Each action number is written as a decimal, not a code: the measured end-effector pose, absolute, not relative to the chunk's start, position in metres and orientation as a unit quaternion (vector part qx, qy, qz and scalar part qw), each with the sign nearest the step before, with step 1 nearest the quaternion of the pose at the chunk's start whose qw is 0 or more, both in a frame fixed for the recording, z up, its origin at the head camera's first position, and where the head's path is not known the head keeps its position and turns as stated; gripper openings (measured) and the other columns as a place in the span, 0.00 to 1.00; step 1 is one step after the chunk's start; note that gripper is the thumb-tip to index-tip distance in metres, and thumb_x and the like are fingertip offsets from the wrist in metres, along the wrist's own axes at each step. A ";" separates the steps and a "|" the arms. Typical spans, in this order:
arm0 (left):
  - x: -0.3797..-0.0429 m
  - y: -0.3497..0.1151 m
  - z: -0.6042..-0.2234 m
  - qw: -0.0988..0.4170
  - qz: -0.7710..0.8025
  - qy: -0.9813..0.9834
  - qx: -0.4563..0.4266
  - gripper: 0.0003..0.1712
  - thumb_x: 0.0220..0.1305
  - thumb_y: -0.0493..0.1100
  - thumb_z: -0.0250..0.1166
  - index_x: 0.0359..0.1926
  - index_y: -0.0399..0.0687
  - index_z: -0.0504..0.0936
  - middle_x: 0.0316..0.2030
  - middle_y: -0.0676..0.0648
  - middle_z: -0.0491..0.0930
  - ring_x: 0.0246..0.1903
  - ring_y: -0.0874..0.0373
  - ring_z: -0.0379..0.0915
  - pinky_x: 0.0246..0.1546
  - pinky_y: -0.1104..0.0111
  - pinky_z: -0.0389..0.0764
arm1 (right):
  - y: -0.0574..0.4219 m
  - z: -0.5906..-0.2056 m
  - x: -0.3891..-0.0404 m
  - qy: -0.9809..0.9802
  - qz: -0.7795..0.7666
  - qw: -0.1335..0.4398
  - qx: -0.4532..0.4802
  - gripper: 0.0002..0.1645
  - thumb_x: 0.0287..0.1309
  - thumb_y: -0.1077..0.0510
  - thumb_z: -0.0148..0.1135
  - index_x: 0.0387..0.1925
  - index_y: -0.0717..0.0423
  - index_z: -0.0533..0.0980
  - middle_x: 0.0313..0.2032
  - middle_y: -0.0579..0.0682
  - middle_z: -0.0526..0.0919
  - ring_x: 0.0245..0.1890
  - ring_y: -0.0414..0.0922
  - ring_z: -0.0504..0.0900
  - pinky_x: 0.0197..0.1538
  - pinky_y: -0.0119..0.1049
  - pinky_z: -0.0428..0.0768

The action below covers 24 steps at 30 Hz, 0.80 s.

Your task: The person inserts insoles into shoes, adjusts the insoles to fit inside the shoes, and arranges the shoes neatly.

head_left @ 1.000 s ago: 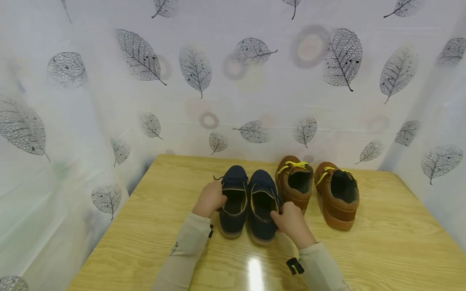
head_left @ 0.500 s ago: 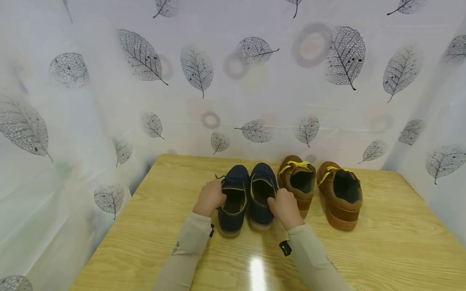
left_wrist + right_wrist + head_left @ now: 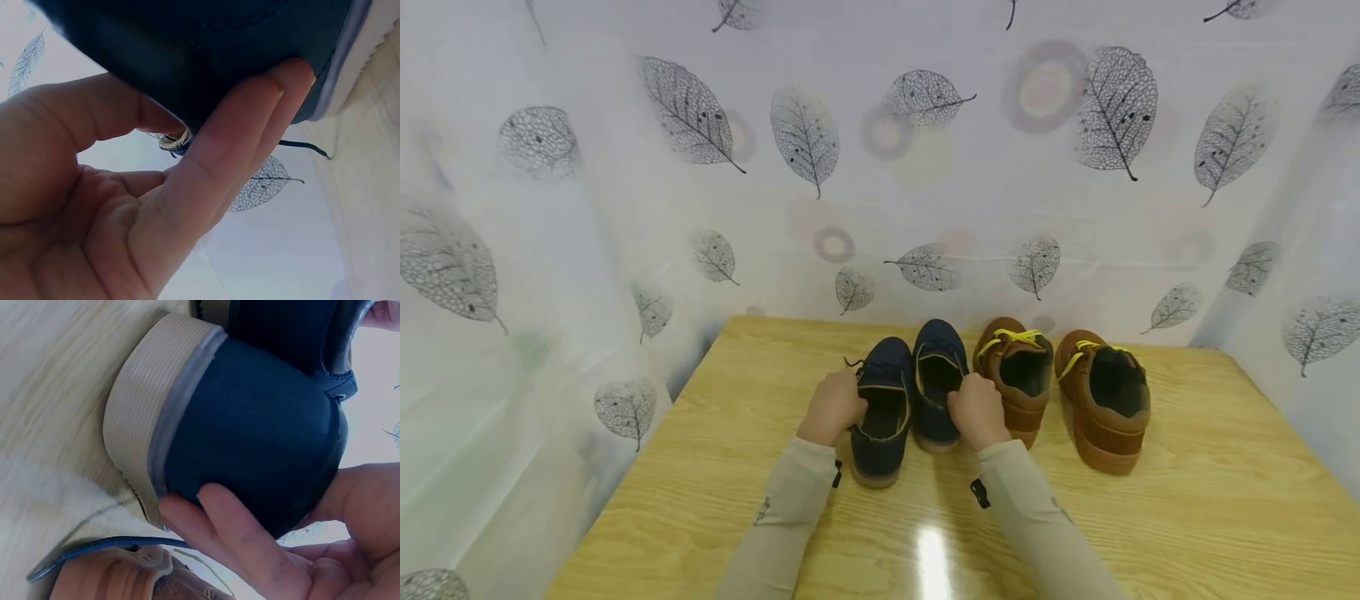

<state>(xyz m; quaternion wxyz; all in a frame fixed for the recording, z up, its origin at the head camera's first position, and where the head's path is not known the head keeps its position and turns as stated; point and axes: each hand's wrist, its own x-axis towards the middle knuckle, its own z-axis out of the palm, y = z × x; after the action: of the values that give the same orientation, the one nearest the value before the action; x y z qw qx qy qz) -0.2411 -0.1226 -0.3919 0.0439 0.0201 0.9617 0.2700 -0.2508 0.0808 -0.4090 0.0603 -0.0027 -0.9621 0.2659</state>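
Two navy lace-up shoes stand side by side on a wooden table, toes pointing away from me. My left hand [image 3: 832,408] pinches the side of the left navy shoe [image 3: 877,460], its thumb inside the opening. In the left wrist view, fingers [image 3: 219,134] press the shoe's outer wall. The right navy shoe [image 3: 934,421] sits slightly farther back, and my right hand [image 3: 979,410] grips its right side near the heel. Seen from the right wrist, that shoe's heel [image 3: 256,425] has a pale ridged sole, with fingertips low on the upper.
Two brown shoes with yellow laces stand to the right, the nearer brown shoe [image 3: 1017,408] close beside my right hand and the other brown shoe [image 3: 1103,437] farther right. A leaf-patterned curtain [image 3: 865,200] hangs behind the wooden table [image 3: 715,500].
My right hand has moved the right navy shoe away from me, toward the curtain, so its toe now lies beyond the left shoe's. The left hand and its shoe have stayed nearly still.
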 end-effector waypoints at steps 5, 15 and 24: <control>-0.237 -0.123 -0.391 0.065 0.279 0.958 0.021 0.04 0.58 0.30 0.58 0.28 0.33 0.77 0.18 0.44 0.73 0.14 0.54 0.70 0.16 0.69 0.70 | 0.073 -0.399 -0.219 -0.955 0.258 0.143 0.012 0.14 0.61 0.65 0.55 0.21 0.68 0.70 0.19 0.62 0.76 0.19 0.59 0.79 0.22 0.48 0.77; -0.234 -0.122 -0.386 0.112 0.274 0.955 0.027 0.09 0.58 0.30 0.62 0.39 0.27 0.78 0.34 0.32 0.81 0.12 0.51 0.78 0.14 0.67 0.78 | 0.044 -0.400 -0.185 -0.917 0.383 -0.043 0.100 0.33 0.67 0.52 0.56 0.07 0.48 0.57 0.07 0.39 0.53 0.08 0.36 0.52 0.17 0.30 0.55; -0.238 -0.120 -0.393 0.032 0.198 0.979 0.027 0.06 0.51 0.27 0.63 0.34 0.29 0.81 0.25 0.38 0.80 0.15 0.53 0.74 0.17 0.68 0.75 | 0.028 -0.410 -0.189 -0.897 0.424 -0.040 0.120 0.18 0.66 0.55 0.57 0.36 0.71 0.76 0.23 0.56 0.79 0.15 0.42 0.72 0.22 0.35 0.71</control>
<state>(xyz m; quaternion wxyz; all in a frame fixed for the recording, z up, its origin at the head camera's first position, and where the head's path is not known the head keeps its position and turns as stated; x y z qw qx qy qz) -0.2378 -0.1204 -0.3934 0.0321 0.0271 0.9792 0.1984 -0.1886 0.0279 -0.4099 -0.0398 0.1200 -0.8967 0.4242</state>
